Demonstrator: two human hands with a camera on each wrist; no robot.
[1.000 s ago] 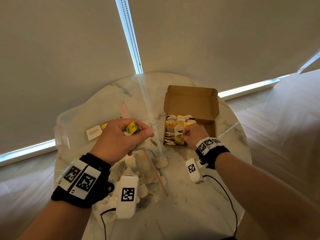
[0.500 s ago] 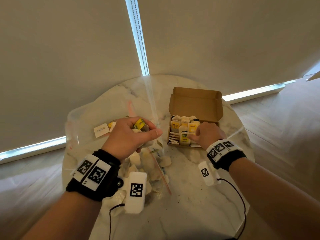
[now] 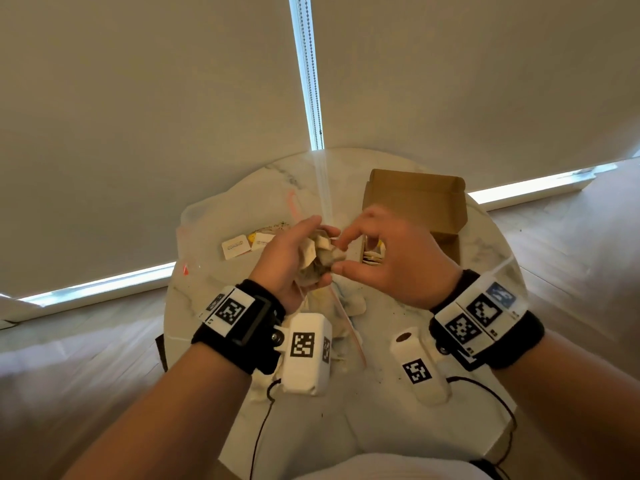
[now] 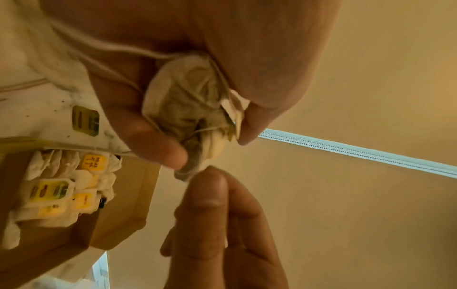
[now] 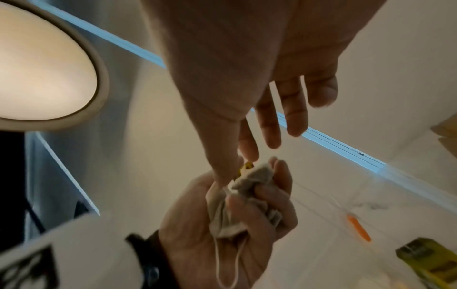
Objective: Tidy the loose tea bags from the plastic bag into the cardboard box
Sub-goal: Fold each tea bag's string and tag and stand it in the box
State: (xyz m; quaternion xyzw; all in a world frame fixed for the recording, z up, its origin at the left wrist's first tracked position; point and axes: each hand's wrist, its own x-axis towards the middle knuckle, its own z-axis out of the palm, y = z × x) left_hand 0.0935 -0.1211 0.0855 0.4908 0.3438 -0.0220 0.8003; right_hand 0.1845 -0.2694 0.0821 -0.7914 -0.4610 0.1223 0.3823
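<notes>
hands (image 3: 291, 258): 2 | cardboard box (image 3: 415, 206): 1 | plastic bag (image 3: 214, 237): 1 | table (image 3: 381, 427): 1

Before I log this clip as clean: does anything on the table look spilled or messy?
Yes. Dark specks, probably loose tea, dot the marble table near the plastic bag. The tea bags in the left hand are a crumpled wad with tangled strings, which the right hand is picking at. The cardboard box looks tidy.

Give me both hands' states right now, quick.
Left hand: fingers curled round a bunch of tea bags.
Right hand: thumb and forefinger pinching one end of that bunch, other fingers spread.
</notes>
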